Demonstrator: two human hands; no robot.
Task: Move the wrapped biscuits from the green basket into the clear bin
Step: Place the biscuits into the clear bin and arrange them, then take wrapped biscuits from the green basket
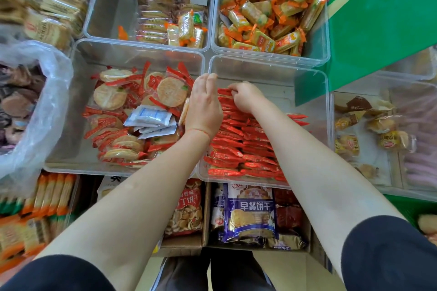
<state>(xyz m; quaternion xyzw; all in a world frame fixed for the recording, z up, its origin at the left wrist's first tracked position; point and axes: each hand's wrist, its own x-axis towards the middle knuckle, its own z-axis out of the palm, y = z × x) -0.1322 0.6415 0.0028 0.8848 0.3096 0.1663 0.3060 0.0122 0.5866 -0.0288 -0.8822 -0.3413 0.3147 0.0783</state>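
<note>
Nearest the wearer, below both wrists, red-wrapped biscuits are seen packed on edge in rows inside the clear bin, filling its near half. Just beyond that, the right hand is curled over the far end of the row, its fingertips pinched closed on the top edges of the last red wrappers; how many packets are pinched cannot be told. To the left of those fingertips, the left hand is held flat and upright against the side of the row, fingers straight and together, with what looks like a packet or two pressed under the palm against the bin wall. Beyond the fingertips the bin floor is bare.

The green basket cannot be identified with certainty; only a green edge is seen near the right elbow.

The likeliest failure is judged to be a collapse of the upright row: if the left hand is lifted before the end packets are wedged, the stack could fan forward into the bare far half. A packet could also be dropped over the left wall into the neighbouring bin of round rice crackers, where similar red wrappers would make it hard to find.
</note>
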